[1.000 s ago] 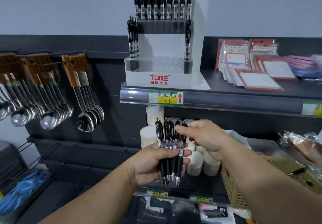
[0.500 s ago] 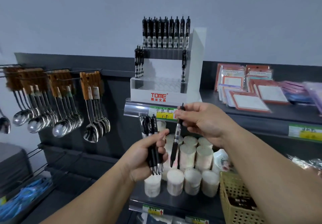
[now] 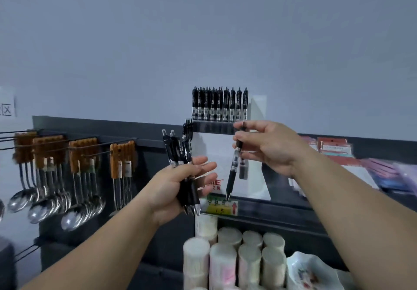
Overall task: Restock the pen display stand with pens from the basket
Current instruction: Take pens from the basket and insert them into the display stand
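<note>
Your left hand (image 3: 171,183) grips a bundle of black pens (image 3: 179,152). Fingers and thumb are curled round the barrels, the clicker ends stand up and the tips poke out below your palm. Your right hand (image 3: 273,147) is to the right of it, apart from it. It pinches a single pen (image 3: 233,168) near its upper end between thumb and fingertips, with the other fingers loosely bent. That pen hangs tip down and slightly tilted, its tip just over the yellow price label (image 3: 222,206) on the shelf edge.

Both hands are raised in front of the white pen display stand (image 3: 214,150), which sits on the shelf farther back. Its top tier carries a row of upright pens (image 3: 218,104). On the tier below, a few pens (image 3: 188,127) stand at the left end and one lone pen (image 3: 243,168) stands at the right, just behind the one you hold.

To the left, wooden-handled spoons (image 3: 67,208) hang from hooks. Near you on the lower shelf stand white rolls (image 3: 225,258), with a patterned dish (image 3: 311,271) just right of them. Red-edged notebooks (image 3: 334,147) lie on the shelf to the right, blurred.
</note>
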